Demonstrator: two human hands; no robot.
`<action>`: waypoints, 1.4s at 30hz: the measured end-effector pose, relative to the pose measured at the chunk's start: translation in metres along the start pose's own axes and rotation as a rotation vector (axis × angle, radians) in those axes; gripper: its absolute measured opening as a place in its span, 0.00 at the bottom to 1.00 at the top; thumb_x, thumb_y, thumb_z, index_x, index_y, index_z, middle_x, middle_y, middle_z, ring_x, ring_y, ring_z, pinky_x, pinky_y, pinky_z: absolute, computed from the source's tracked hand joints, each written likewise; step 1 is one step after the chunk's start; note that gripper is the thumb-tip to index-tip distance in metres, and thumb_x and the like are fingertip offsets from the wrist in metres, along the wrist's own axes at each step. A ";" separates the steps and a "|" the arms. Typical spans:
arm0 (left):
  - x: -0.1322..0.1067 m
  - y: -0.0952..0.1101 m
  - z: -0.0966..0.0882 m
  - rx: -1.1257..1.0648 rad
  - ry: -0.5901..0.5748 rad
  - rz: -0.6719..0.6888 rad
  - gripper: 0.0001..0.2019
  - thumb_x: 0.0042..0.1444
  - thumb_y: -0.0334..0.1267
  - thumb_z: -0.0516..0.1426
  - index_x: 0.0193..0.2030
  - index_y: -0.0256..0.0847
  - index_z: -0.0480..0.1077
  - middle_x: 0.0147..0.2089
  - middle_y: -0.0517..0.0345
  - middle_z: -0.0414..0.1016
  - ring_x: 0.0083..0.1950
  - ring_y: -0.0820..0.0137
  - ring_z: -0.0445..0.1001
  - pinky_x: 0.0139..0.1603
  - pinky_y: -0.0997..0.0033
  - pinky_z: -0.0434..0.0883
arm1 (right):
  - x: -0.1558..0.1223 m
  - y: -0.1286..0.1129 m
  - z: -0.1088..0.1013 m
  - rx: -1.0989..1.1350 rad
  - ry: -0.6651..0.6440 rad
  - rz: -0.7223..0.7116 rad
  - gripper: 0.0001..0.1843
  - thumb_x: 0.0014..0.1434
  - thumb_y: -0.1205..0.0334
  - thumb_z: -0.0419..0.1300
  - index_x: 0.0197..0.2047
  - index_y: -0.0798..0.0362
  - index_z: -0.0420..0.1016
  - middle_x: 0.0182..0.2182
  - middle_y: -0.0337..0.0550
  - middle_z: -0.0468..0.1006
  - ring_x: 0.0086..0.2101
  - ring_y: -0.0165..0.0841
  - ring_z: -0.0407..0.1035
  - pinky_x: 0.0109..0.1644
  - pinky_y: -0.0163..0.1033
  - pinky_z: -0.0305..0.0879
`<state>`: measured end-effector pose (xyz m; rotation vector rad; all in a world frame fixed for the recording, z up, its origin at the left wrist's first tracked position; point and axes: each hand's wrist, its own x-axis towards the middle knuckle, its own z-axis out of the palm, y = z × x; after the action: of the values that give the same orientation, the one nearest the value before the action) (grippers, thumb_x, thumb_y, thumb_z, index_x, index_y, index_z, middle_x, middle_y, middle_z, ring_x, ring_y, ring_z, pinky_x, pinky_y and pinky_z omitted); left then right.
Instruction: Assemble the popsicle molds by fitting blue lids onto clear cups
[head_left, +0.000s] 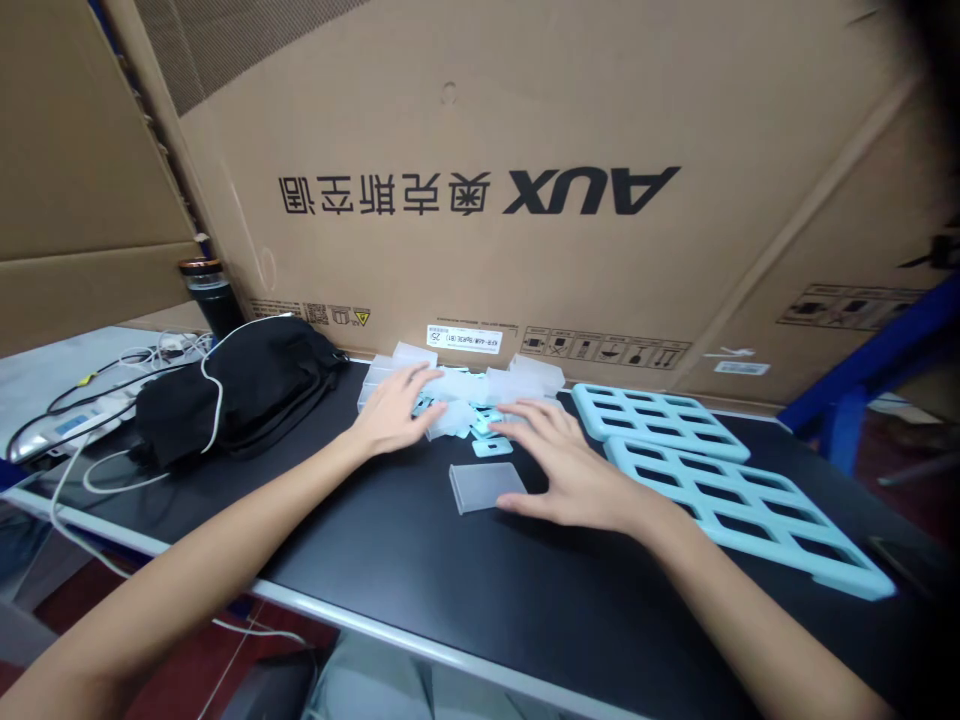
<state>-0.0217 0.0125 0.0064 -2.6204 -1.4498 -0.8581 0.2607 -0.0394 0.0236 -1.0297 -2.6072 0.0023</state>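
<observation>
A heap of small clear plastic cases (465,385) and light blue cards lies at the back of the black table (420,570). My left hand (394,410) rests flat on the left side of the heap, fingers stretched out. My right hand (566,460) hovers over the table with fingers spread, its fingertips at the heap's front edge. One frosted clear case (486,486) lies apart, just left of my right thumb. A small blue card (493,447) lies between the case and the heap.
Two light blue slotted trays (660,410) (750,500) lie to the right. A black bag (240,390) with white cables sits at left, a dark cup (212,295) behind it. A large cardboard box (525,180) stands along the table's back edge.
</observation>
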 end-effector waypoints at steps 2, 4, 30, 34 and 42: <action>0.004 -0.017 -0.003 0.003 0.120 -0.134 0.23 0.67 0.51 0.42 0.63 0.44 0.59 0.66 0.50 0.61 0.67 0.61 0.60 0.67 0.55 0.59 | 0.002 -0.005 0.005 -0.018 -0.025 -0.065 0.32 0.52 0.40 0.62 0.57 0.43 0.67 0.63 0.48 0.62 0.65 0.54 0.46 0.64 0.66 0.46; 0.006 -0.036 -0.002 0.006 0.184 -0.266 0.25 0.67 0.53 0.40 0.63 0.42 0.60 0.66 0.49 0.62 0.67 0.61 0.60 0.67 0.56 0.58 | 0.004 -0.005 0.008 -0.020 -0.007 -0.088 0.26 0.53 0.44 0.63 0.53 0.44 0.71 0.60 0.48 0.65 0.64 0.53 0.48 0.63 0.67 0.47; -0.022 0.027 0.007 -0.028 -0.181 0.348 0.23 0.60 0.56 0.54 0.57 0.47 0.68 0.65 0.48 0.62 0.67 0.56 0.59 0.66 0.51 0.58 | 0.011 0.003 0.037 0.122 0.247 0.095 0.41 0.56 0.57 0.61 0.68 0.48 0.47 0.67 0.54 0.50 0.65 0.46 0.51 0.64 0.54 0.58; -0.020 0.022 0.010 -0.029 -0.147 0.351 0.21 0.60 0.54 0.55 0.54 0.45 0.69 0.58 0.47 0.66 0.61 0.56 0.63 0.61 0.54 0.63 | 0.009 0.014 0.042 0.112 0.217 0.223 0.48 0.53 0.48 0.63 0.69 0.50 0.43 0.66 0.57 0.54 0.64 0.50 0.53 0.62 0.57 0.60; -0.018 0.015 0.010 0.012 -0.085 0.308 0.16 0.59 0.51 0.56 0.46 0.42 0.70 0.48 0.48 0.63 0.50 0.59 0.65 0.51 0.60 0.68 | 0.004 0.031 0.023 -0.003 0.072 0.235 0.20 0.57 0.48 0.59 0.50 0.49 0.69 0.49 0.49 0.73 0.50 0.45 0.68 0.52 0.51 0.67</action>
<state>-0.0126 -0.0071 -0.0069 -2.7977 -1.0181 -0.7099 0.2710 -0.0112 -0.0009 -1.3059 -2.4085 0.0171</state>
